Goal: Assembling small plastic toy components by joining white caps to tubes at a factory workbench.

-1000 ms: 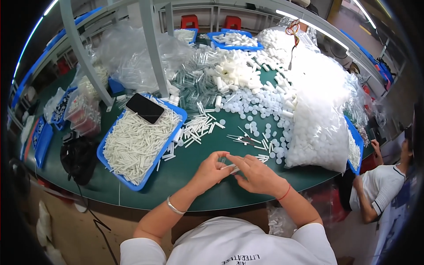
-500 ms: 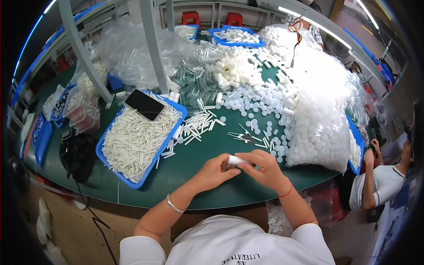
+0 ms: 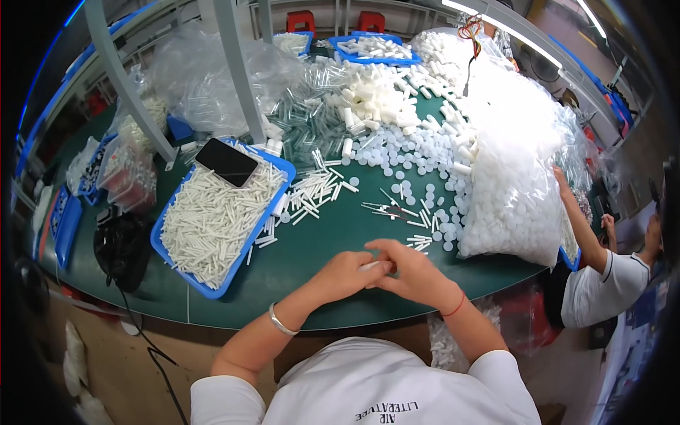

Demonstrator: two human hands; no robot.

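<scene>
Head view: above the near edge of the green bench point(image 3: 312, 248), the left hand point(image 3: 345, 275) and right hand point(image 3: 411, 273) met, fingers clamped on a small white tube point(image 3: 370, 266) whose long axis ran left to right. A blue tray point(image 3: 278, 185) of white sticks lay far left.

I sit at a dark green, round-edged counter point(image 3: 304, 255) with a blue rim, which curves away to both sides. Grey metal frame posts point(image 3: 237, 67) rise from it and carry a rail overhead. A long white strip light point(image 3: 496, 18) runs along the far right side. Two red plastic stools point(image 3: 372, 20) stand behind the counter. Below its near edge I see a brownish floor point(image 3: 134, 375), possibly bare concrete; the rim of the view is too dark to tell.
</scene>
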